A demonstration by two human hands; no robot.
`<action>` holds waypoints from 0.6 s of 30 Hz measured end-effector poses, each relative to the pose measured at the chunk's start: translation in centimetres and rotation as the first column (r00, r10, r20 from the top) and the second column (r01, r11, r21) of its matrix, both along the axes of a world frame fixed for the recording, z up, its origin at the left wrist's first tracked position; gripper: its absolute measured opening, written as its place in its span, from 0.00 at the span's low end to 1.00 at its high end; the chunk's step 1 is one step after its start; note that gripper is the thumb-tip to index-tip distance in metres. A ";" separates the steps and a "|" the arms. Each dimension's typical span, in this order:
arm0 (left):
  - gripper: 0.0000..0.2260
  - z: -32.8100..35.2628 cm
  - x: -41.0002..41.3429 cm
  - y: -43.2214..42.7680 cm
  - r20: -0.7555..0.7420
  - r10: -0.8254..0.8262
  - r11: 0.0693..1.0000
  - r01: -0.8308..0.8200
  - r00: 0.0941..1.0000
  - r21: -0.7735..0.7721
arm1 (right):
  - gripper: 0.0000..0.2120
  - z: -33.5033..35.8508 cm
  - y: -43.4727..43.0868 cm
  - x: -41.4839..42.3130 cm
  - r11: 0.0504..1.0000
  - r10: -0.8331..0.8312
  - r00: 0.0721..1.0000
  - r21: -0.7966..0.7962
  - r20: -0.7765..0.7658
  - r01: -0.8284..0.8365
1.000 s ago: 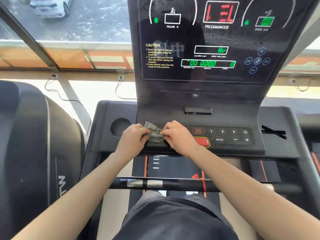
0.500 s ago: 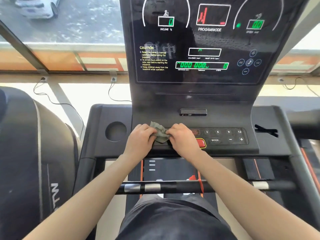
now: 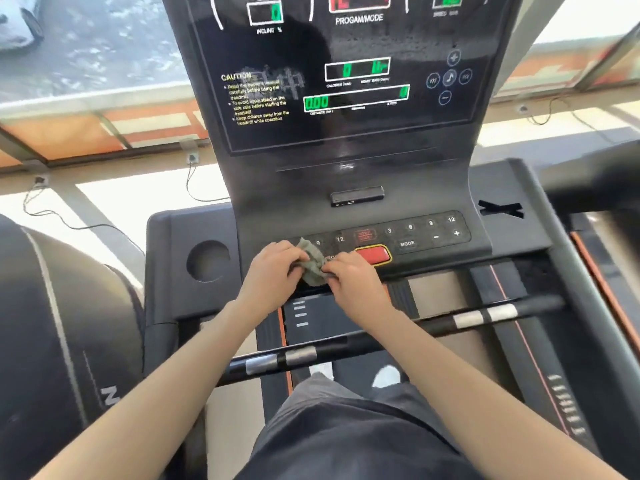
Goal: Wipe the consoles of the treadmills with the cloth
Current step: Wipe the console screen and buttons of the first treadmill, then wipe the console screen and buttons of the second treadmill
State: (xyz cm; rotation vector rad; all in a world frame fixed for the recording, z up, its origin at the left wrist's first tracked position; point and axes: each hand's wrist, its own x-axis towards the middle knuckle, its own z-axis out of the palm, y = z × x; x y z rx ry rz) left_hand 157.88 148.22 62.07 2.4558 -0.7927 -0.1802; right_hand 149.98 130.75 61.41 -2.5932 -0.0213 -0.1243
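Note:
A small grey-green cloth (image 3: 313, 263) is bunched between my two hands at the front edge of the treadmill console (image 3: 349, 188). My left hand (image 3: 273, 275) grips its left side with curled fingers. My right hand (image 3: 349, 282) pinches its right side, just left of the red stop button (image 3: 373, 254). The black button panel (image 3: 415, 233) with number, MODE, plus and minus keys lies to the right of my hands. Above it rises the lit display screen (image 3: 346, 71) with green and red readouts.
A round cup holder (image 3: 207, 260) sits left of my hands. A black handlebar (image 3: 381, 337) with silver grip bands crosses below my forearms. Another treadmill's dark shroud (image 3: 52, 323) stands at the left. Windows and wall sockets with cables lie behind.
The camera has tilted and dropped, so the console leans right. Both hands have drawn the cloth slightly back toward the console's front edge, uncovering the 9 and 12 keys.

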 end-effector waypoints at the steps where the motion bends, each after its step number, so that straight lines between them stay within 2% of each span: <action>1: 0.07 0.1 -0.8 -0.1 -0.023 -0.019 1.000 0.020 1.000 0.010 | 0.07 0.0 -0.3 -1.0 0.999 -0.017 1.000 0.031 -0.021 0.017; 5: 0.06 0.8 -4.3 -1.5 -0.137 -0.068 0.998 0.066 0.988 -0.015 | 0.04 0.8 -2.2 -5.8 0.960 -0.138 0.981 0.225 -0.139 0.167; 8: 0.02 1.6 -7.5 -3.8 -0.312 -0.054 0.990 0.009 0.948 -0.143 | 0.01 1.3 -4.4 -10.1 0.849 -0.237 0.943 0.422 -0.235 0.318; 12: 0.03 2.0 -12.8 -8.3 -0.571 -0.151 0.972 0.015 0.807 -0.236 | 0.08 1.2 -7.4 -17.5 0.593 -0.350 0.868 0.635 -0.352 0.496; 14: 0.10 2.4 -16.1 -10.8 -0.682 -0.220 0.953 0.005 0.697 -0.302 | 0.08 1.2 -8.8 -21.8 0.469 -0.431 0.826 0.693 -0.362 0.548; 16: 0.19 2.7 -19.8 -12.9 -0.735 -0.296 0.940 0.052 0.610 -0.336 | 0.08 1.2 -9.8 -26.5 0.319 -0.496 0.781 0.756 -0.380 0.571; 18: 0.23 2.7 -23.7 -15.0 -0.729 -0.378 0.924 0.179 0.570 -0.339 | 0.08 1.0 -10.6 -31.6 0.197 -0.573 0.708 0.769 -0.413 0.608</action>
